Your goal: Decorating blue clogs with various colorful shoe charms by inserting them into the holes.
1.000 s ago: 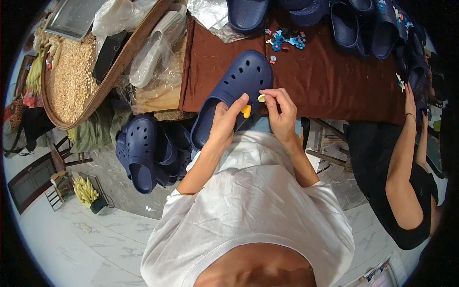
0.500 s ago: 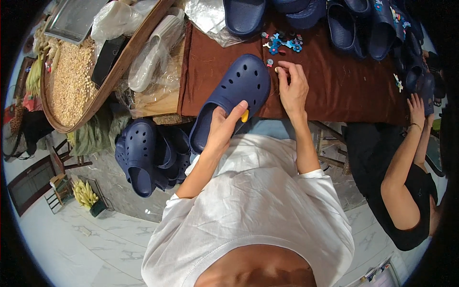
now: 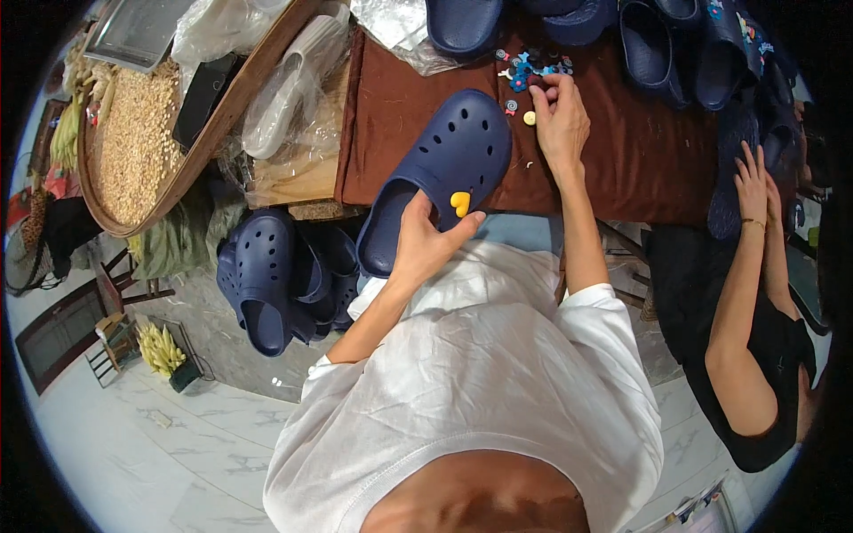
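My left hand (image 3: 426, 238) holds a navy clog (image 3: 462, 142) by its side opening, with fingers inside and thumb outside. The clog is tilted with its toe pointing away, and a yellow heart-shaped shoe charm (image 3: 459, 203) sits on its upper near my thumb. Over the cloth, my right hand (image 3: 562, 124) has thumb and fingers drawn together at a small dark red charm (image 3: 535, 81), at the edge of a pile of blue and white charms (image 3: 520, 69). A round pale yellow charm (image 3: 530, 117) and a grey swirl charm (image 3: 511, 107) lie nearby.
Brown cloth (image 3: 640, 169) covers the table. Navy clogs stand along its far edge and hang below left (image 3: 267, 275). A basket of kernels (image 3: 133, 151) with a black phone (image 3: 203, 105) is left. On the right, a co-worker's hands (image 3: 755, 195) touch a clog (image 3: 730, 160).
My right hand has moved away from me to the charm pile, leaving the round yellow charm on the cloth. My left thumb has slid down, uncovering the yellow heart.
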`<state>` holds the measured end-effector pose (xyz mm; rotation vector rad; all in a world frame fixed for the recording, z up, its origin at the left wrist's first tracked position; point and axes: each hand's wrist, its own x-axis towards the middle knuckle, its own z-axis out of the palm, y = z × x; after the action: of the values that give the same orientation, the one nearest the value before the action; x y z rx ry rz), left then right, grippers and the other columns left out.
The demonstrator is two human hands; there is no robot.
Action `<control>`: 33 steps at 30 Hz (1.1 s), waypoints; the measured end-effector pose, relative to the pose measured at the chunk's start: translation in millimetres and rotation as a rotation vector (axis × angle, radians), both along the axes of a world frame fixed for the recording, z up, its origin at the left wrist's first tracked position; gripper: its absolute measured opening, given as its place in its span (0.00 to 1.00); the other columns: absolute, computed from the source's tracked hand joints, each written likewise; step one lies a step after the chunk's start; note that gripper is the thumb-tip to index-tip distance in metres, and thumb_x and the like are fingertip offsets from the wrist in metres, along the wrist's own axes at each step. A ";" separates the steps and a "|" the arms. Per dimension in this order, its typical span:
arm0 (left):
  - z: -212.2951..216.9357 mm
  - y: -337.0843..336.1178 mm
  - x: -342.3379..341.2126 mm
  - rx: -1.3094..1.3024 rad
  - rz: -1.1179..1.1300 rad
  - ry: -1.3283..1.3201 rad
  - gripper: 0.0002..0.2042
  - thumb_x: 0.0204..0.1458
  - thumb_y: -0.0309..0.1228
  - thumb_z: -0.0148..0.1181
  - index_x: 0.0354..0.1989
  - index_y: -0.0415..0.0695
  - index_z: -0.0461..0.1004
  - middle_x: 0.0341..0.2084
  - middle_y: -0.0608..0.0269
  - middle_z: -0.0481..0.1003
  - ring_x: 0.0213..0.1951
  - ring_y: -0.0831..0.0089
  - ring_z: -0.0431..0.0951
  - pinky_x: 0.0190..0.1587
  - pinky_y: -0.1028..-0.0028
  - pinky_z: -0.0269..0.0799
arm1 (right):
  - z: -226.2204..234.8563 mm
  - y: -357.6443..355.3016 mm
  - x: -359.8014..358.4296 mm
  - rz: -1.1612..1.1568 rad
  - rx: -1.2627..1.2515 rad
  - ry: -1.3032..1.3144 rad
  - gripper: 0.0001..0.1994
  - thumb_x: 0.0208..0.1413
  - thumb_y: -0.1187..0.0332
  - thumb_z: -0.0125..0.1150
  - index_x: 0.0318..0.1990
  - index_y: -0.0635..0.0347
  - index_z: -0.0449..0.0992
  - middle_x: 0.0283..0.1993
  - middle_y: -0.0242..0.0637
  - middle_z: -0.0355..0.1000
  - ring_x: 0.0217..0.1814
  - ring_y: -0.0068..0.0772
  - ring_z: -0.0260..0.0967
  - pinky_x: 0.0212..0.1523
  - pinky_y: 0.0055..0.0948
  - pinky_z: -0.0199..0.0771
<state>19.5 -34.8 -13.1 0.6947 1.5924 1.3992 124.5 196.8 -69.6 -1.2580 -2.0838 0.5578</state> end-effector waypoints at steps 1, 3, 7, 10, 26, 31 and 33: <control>-0.7 0.5 0.5 0.019 0.019 0.038 0.24 0.48 0.29 0.70 0.52 0.32 0.71 0.45 0.56 0.77 0.46 0.73 0.75 0.53 0.73 0.69 | -0.8 -0.1 -2.0 -0.005 -0.002 0.002 0.11 0.57 0.62 0.62 0.43 0.56 0.73 0.34 0.37 0.73 0.36 0.45 0.73 0.36 0.43 0.71; -1.7 -0.3 1.5 0.037 0.038 0.074 0.23 0.48 0.29 0.70 0.51 0.32 0.71 0.45 0.56 0.78 0.46 0.73 0.76 0.52 0.73 0.69 | -0.5 -0.9 -2.6 0.006 -0.009 -0.006 0.10 0.57 0.63 0.62 0.43 0.56 0.73 0.35 0.37 0.73 0.36 0.45 0.73 0.36 0.43 0.71; -2.6 2.9 2.9 -0.014 0.096 0.105 0.21 0.48 0.30 0.70 0.47 0.31 0.74 0.41 0.55 0.80 0.43 0.70 0.78 0.49 0.72 0.72 | -2.5 -0.1 -0.8 0.000 -0.003 -0.021 0.08 0.57 0.64 0.62 0.41 0.55 0.74 0.34 0.37 0.73 0.33 0.43 0.73 0.34 0.42 0.71; -4.1 4.0 3.6 -0.016 0.115 0.139 0.20 0.48 0.30 0.70 0.46 0.31 0.74 0.40 0.54 0.80 0.41 0.69 0.79 0.48 0.71 0.73 | -2.2 -3.2 0.0 -0.007 -0.030 0.008 0.07 0.57 0.65 0.61 0.41 0.54 0.74 0.34 0.36 0.72 0.32 0.40 0.74 0.33 0.41 0.71; -1.4 16.0 12.6 -0.009 0.271 0.440 0.14 0.43 0.29 0.65 0.37 0.32 0.77 0.31 0.47 0.81 0.33 0.54 0.83 0.39 0.65 0.76 | 33.7 -55.7 15.1 0.142 -0.063 0.194 0.07 0.60 0.69 0.60 0.43 0.59 0.78 0.35 0.35 0.71 0.29 0.26 0.69 0.30 0.28 0.69; -0.6 18.4 12.5 -0.024 0.245 0.464 0.13 0.43 0.28 0.63 0.35 0.33 0.77 0.30 0.47 0.81 0.33 0.53 0.83 0.39 0.64 0.76 | 49.0 -123.1 24.7 0.299 -0.329 0.379 0.07 0.58 0.76 0.59 0.43 0.63 0.78 0.36 0.35 0.72 0.31 0.21 0.69 0.30 0.21 0.69; 0.0 18.6 13.4 -0.011 0.241 0.465 0.12 0.43 0.28 0.63 0.35 0.33 0.77 0.30 0.47 0.81 0.33 0.52 0.82 0.38 0.64 0.76 | 40.4 -138.6 25.4 0.307 -0.338 0.389 0.08 0.58 0.77 0.59 0.45 0.64 0.77 0.36 0.37 0.72 0.32 0.24 0.70 0.32 0.22 0.70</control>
<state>32.8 -16.1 -13.2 0.8912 2.1022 1.4686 150.0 58.2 -29.3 -0.9075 -1.9040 1.2310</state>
